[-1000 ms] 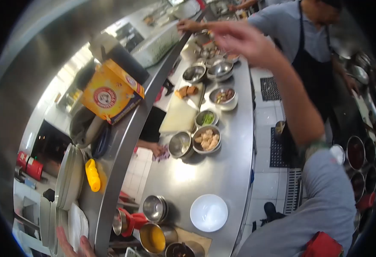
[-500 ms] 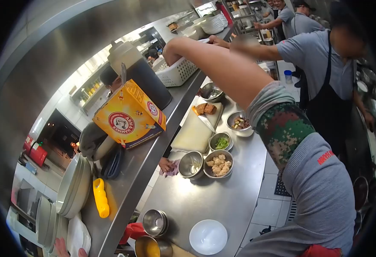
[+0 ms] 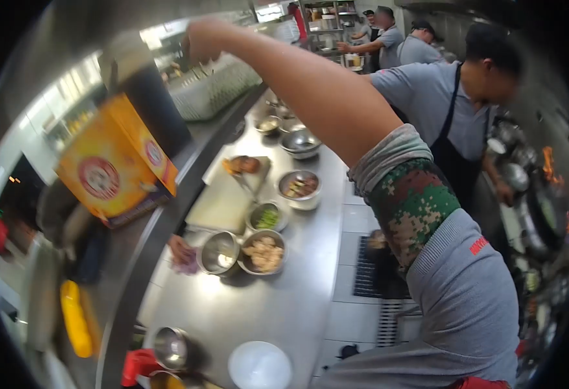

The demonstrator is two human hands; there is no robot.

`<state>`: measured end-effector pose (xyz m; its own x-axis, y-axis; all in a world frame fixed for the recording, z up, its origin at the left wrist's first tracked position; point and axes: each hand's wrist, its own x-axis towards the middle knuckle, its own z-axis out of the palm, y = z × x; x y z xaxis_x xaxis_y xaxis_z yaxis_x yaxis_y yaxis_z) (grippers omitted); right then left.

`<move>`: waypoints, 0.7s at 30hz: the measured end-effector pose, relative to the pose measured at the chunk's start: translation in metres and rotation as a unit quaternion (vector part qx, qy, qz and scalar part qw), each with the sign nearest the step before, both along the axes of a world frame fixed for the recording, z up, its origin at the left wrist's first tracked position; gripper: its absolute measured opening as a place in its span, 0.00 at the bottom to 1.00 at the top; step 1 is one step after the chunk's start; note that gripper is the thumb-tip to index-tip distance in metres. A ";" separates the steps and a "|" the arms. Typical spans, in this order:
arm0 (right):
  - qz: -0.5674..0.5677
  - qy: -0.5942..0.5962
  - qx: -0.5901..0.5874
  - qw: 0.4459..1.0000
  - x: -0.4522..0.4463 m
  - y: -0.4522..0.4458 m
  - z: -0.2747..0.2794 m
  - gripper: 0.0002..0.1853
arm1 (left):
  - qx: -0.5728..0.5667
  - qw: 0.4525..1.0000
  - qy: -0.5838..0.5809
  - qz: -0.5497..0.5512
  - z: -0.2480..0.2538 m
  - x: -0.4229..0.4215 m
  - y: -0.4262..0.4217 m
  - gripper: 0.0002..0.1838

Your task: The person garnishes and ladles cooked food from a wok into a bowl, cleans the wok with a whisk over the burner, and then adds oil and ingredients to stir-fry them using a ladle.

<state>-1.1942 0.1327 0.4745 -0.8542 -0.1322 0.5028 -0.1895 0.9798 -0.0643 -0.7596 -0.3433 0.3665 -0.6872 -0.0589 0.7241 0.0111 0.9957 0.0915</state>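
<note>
My right arm, with a camouflage band at the elbow, stretches up and across the counter. At its end my right hand [image 3: 203, 40] is bent down over the white perforated basket [image 3: 213, 94] on the steel shelf. Its fingers are blurred and partly hidden, so what they hold, if anything, cannot be made out. Beside the basket stands a dark container [image 3: 154, 100], with a yellow-orange box [image 3: 99, 178] in front of it. My left hand is out of the frame.
Lower counter: cutting board [image 3: 216, 207] with brown food, bowl of pale chunks [image 3: 263, 254], bowl of greens [image 3: 267, 217], white bowl [image 3: 260, 366]. A co-worker's hand [image 3: 179, 249] touches purple cloth. An aproned co-worker [image 3: 427, 91] stands right, near flames [image 3: 549, 163]. Yellow object [image 3: 75, 318] on shelf.
The view has shifted. My right hand was raised above the counter, then reached into the basket, and now shows higher over it. My left hand has left the lower left edge.
</note>
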 end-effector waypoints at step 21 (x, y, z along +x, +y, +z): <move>0.258 0.107 -0.698 0.660 0.161 0.001 -0.030 0.07 | -0.096 0.991 0.097 0.005 -0.019 0.006 -0.029 0.28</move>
<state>-1.0332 0.1336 0.4449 -0.7664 0.3410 0.5444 -0.6255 -0.2034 -0.7532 -0.7535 -0.3725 0.3473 -0.5343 0.0869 0.8408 0.0007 0.9947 -0.1024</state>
